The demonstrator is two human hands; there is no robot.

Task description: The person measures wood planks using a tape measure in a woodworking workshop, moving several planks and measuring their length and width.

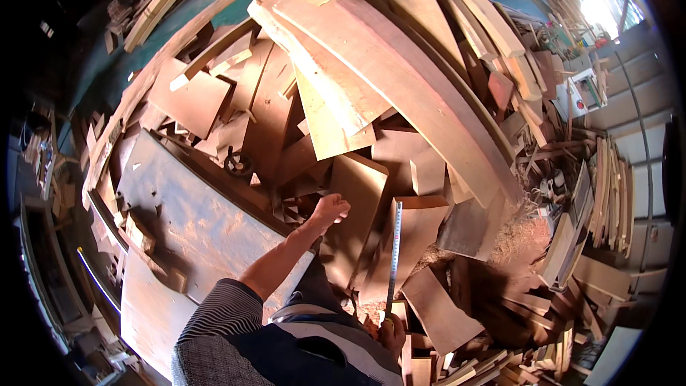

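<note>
My left hand [332, 210] is a loose fist at the end of an outstretched forearm, with nothing seen in it. It hovers over the upper end of a brown board [355, 193], beside the edge of a worn metal machine table [193, 207]. Low in the view, close to my body, my right hand [391, 333] grips a tape measure. Its pale blade [397, 250] runs out away from me across a wooden block [421, 225]. The tape's case is mostly hidden by my fingers. Another short board [443, 311] lies to the right of this hand.
A long thick curved plank [400, 71] leans over a heap of offcuts. A dark handwheel [238, 164] sits beyond the metal table, which carries a small wood scrap [141, 234]. Sawdust [525, 243] covers ground at right. Thin strips [611, 193] lean against the right wall.
</note>
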